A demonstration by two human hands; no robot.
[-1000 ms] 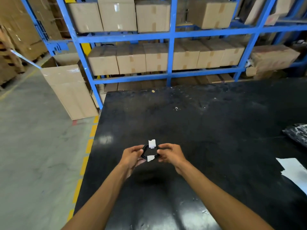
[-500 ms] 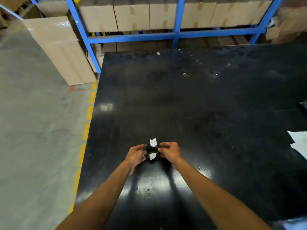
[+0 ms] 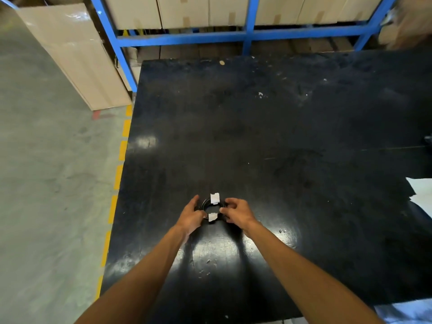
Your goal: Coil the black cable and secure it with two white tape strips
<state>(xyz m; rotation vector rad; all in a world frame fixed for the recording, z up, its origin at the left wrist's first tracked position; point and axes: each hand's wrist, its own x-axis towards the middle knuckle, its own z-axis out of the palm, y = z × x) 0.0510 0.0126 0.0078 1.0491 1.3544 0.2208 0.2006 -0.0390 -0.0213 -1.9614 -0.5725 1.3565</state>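
Two bare forearms extend from the lower edge over a black table (image 3: 304, 136); its glossy top is scuffed, with glare patches near the front and left edge, and pale specks scattered across it; the left hand (image 3: 190, 217) and right hand (image 3: 238, 212) meet at the near-centre of the surface, each pinching one side of the coiled black cable (image 3: 205, 203); whether the coil rests on the table or sits just above it cannot be told; a white tape strip (image 3: 214, 198) wraps the far side of the coil and a second white strip (image 3: 212, 217) wraps the near side, between the fingertips of both hands; at the right edge a white sheet (image 3: 420, 195) lies partly in view on the table; left of the table runs a grey concrete floor (image 3: 46, 183) marked by a dashed yellow line (image 3: 119, 169) alongside the table edge; beyond, a flat cardboard panel (image 3: 79, 57) leans near a blue steel rack (image 3: 247, 35); cardboard boxes (image 3: 187, 10) fill the shelf above its crossbeam.
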